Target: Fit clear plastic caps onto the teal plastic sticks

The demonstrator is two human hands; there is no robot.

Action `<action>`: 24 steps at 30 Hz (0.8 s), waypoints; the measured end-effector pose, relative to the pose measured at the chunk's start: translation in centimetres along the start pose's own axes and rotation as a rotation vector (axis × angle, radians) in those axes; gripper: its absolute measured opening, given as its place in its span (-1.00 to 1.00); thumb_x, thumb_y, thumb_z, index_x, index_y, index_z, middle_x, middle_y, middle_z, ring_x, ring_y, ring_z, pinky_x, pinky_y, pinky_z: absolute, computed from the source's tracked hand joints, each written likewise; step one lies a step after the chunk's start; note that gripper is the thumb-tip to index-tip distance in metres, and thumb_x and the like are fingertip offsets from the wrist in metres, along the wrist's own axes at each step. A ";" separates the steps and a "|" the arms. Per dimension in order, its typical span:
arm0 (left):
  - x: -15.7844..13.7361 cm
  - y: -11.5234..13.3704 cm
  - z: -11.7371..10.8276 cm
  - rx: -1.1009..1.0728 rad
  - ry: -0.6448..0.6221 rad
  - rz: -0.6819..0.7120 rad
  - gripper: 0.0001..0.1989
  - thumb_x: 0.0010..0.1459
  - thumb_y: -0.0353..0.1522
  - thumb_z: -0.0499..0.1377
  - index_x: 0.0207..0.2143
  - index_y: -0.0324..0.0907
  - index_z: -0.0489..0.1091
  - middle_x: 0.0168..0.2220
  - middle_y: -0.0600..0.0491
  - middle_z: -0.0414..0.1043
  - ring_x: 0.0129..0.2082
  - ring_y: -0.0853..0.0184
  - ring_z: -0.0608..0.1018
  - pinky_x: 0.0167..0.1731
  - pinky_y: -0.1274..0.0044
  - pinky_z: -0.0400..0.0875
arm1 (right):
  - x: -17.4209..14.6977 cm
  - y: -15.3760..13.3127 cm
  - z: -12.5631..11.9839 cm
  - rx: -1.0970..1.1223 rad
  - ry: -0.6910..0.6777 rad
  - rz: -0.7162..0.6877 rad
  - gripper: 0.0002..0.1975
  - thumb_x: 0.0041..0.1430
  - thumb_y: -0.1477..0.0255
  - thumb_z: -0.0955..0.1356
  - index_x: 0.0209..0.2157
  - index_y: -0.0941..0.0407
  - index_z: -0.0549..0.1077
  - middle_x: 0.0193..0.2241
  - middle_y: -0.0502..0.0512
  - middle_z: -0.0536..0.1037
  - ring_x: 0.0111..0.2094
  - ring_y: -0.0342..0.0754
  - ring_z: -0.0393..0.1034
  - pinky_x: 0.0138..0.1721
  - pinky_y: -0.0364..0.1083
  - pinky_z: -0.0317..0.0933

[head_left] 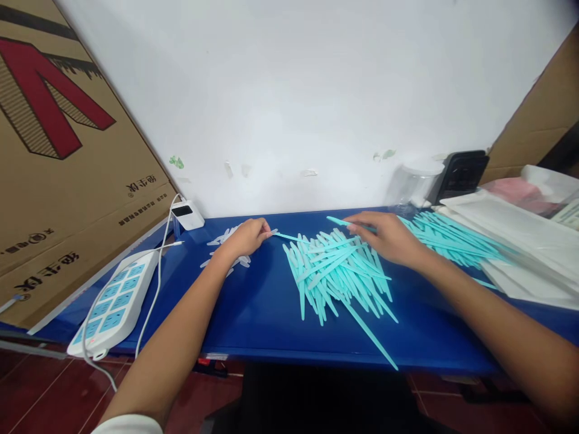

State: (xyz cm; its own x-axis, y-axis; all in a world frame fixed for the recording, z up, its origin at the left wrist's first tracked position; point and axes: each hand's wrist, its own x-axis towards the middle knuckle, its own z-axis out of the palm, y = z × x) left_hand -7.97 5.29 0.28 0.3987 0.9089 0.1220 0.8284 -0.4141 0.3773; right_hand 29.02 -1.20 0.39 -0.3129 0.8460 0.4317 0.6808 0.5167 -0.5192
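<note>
We should pinch lightly: our left hand (pixel 251 237) grips a clear cap (pixel 274 231), our right hand (pixel 389 238) a teal stick (pixel 336 221).

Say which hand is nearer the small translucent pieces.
Left: the left hand is beside the translucent pieces; the right hand is well to their right, by the teal sticks.

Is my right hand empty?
No, your right hand pinches a slender turquoise plastic stick.
</note>
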 end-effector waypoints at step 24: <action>-1.6 7.5 3.8 -0.952 -0.122 0.088 -0.65 0.16 -0.17 0.41 -0.12 -0.23 0.65 -0.21 -0.14 0.69 -0.14 0.17 0.70 -0.05 0.37 0.56 | -0.7 -2.3 0.5 0.218 -0.019 -0.101 -0.76 0.25 0.22 0.48 -0.12 0.01 0.70 -0.16 0.15 0.70 -0.17 0.09 0.58 -0.32 0.00 0.41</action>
State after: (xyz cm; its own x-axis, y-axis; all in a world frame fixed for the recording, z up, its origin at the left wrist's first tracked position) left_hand -0.93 0.53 -0.56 0.5270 0.8427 0.1098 0.1484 -0.2185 0.9645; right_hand 27.34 -2.92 0.95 -0.3857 0.7900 0.4766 0.4869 0.6131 -0.6221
